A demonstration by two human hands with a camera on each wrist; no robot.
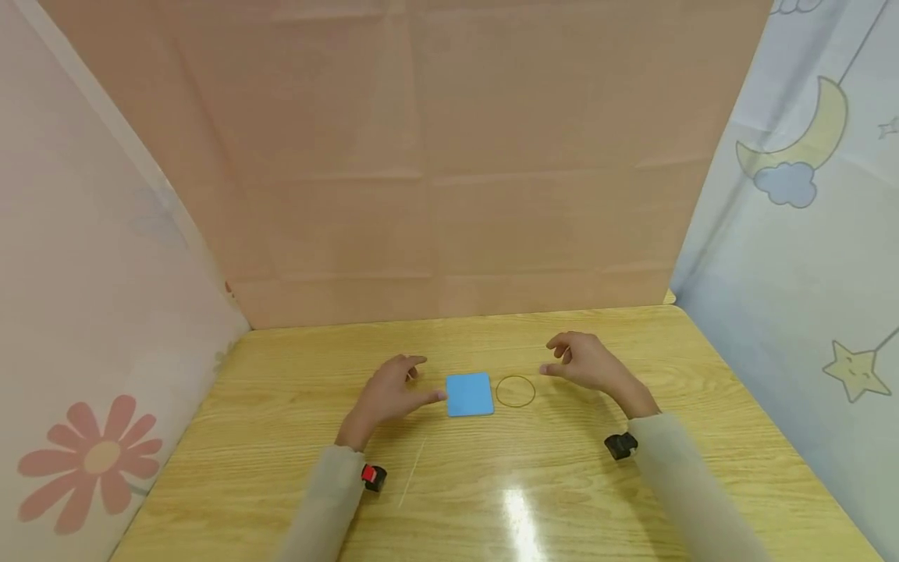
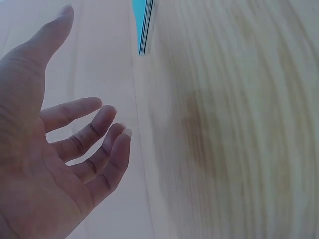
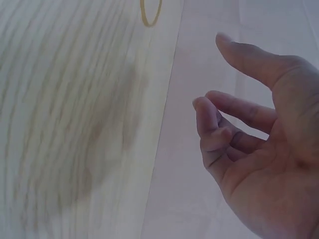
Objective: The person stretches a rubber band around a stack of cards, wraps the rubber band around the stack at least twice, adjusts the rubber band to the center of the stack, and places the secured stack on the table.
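A flat blue square [image 1: 470, 394] lies on the wooden table between the two hands. In the left wrist view, the edge of this blue piece [image 2: 143, 25] looks layered, like a thin stack. Just right of it lies a thin yellow rubber band [image 1: 516, 391], spread into a loop; part of the band [image 3: 150, 12] shows at the top of the right wrist view. My left hand [image 1: 390, 390] hovers left of the blue square, thumb tip near its edge, fingers loosely bent and holding nothing. To the right of the band, my right hand [image 1: 586, 361] is raised over the table, relaxed, with nothing in it.
A light wooden table [image 1: 281, 484] carries everything, with a bright reflection near its front. Behind it hangs a creased tan sheet [image 1: 435, 172]. Patterned curtains [image 1: 794, 312] close off the sides. Each wrist wears a small black device [image 1: 621, 446].
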